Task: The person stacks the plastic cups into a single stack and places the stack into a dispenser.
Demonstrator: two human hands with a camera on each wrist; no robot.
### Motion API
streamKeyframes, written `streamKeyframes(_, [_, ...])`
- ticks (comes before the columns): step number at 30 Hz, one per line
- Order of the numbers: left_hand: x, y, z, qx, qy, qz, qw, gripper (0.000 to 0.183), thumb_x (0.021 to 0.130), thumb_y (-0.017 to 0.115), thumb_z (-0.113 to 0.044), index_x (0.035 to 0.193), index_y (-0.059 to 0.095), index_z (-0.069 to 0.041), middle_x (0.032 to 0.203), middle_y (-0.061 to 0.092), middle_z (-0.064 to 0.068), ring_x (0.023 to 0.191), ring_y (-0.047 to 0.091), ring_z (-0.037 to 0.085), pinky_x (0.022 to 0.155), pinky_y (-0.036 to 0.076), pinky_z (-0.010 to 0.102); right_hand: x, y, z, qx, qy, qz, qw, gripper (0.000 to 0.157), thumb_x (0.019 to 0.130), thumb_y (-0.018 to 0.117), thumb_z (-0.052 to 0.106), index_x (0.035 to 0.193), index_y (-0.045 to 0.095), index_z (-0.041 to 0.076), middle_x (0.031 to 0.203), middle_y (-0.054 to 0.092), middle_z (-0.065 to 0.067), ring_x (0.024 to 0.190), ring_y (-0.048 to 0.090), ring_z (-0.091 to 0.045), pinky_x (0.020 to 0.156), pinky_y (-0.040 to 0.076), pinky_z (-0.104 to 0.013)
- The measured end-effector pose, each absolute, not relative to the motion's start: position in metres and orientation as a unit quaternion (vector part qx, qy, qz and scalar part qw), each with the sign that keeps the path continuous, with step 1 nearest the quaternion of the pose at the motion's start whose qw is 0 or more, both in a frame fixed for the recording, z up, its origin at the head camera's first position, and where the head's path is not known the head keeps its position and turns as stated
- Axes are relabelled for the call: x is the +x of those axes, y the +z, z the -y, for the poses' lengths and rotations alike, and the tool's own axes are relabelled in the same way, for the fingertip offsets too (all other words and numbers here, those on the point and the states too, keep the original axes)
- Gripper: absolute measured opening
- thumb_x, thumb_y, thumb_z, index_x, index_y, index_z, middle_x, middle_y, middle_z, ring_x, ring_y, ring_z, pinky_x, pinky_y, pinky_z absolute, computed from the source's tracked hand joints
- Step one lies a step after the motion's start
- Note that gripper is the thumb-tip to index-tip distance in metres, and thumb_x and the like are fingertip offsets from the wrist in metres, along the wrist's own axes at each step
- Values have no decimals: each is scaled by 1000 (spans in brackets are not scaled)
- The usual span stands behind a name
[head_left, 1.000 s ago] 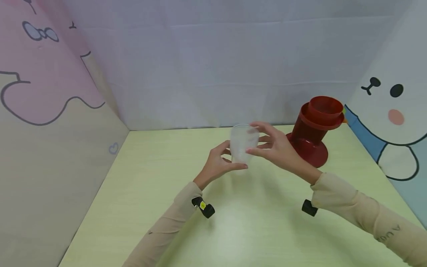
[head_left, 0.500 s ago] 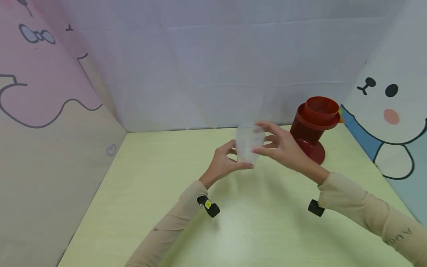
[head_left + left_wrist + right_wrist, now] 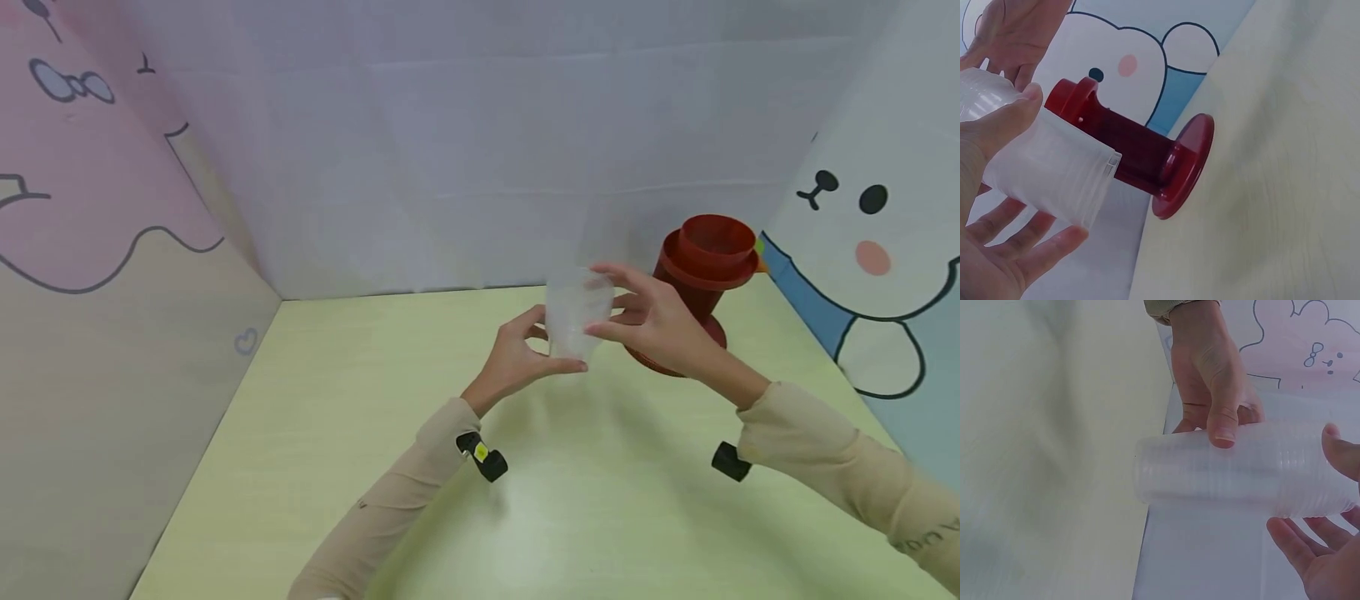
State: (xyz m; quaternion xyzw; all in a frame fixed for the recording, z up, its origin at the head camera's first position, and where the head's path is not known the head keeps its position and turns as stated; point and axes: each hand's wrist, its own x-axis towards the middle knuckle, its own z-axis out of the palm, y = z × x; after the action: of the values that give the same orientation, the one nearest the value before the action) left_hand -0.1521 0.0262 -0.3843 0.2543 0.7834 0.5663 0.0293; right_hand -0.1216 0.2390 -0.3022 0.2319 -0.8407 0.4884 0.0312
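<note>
A stack of clear plastic cups [image 3: 572,312] is held above the table, nearly upright, between both hands. My left hand [image 3: 517,358] grips the lower part, thumb in front and fingers behind. Higher up, near the rims, my right hand [image 3: 656,321] holds the stack between thumb and fingers. The nested rims of the cups [image 3: 1241,472] show in the right wrist view. Just beyond the right hand stands a red plastic stand [image 3: 701,279] with a round base, a column and a wider top; the hand partly hides it.
A pale yellow-green table [image 3: 360,375] lies beneath the hands. White cloth [image 3: 420,167] hangs along its back edge, with cartoon-printed cloth [image 3: 885,250] on the right and more on the left. A small green and orange thing shows behind the red stand.
Both hands have moved right and slightly up with the cup stack, nearer to the red stand. The head view has shifted slightly. Both hands still hold the stack.
</note>
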Motion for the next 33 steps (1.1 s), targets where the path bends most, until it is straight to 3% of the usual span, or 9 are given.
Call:
streamKeyframes(8, [-157,-376,-39,265,552,-790,34,68,67,86,-37,125,52,-25,106,56,-9,96,55,12,72,53,27,-124,-291,-247,204,465,861,46,67,81,76,14,140,44,17,131,52,-12,100,63,-34,78,55,-38])
streamKeyframes(20, [-162,-362,-57,290,562,-773,55,71,68,87,-32,128,51,-22,110,57,-11,94,54,11,69,55,24,-121,-279,-266,191,448,871,68,64,81,76,13,139,46,16,126,54,-8,97,63,-29,75,52,-16])
streamKeyframes(30, [-168,-349,-70,284,579,-761,65,76,67,87,-28,131,46,-23,107,63,-4,95,58,8,69,55,25,-120,-270,-279,172,432,882,81,64,81,76,12,138,47,16,125,53,-7,98,62,-26,71,52,-16])
streamKeyframes(33, [-170,-346,-74,286,580,-760,65,75,69,86,-30,130,42,-24,109,62,-6,96,58,6,70,54,25,-120,-267,-283,172,428,883,87,64,81,76,13,138,47,16,123,54,-7,95,63,-19,70,52,-15])
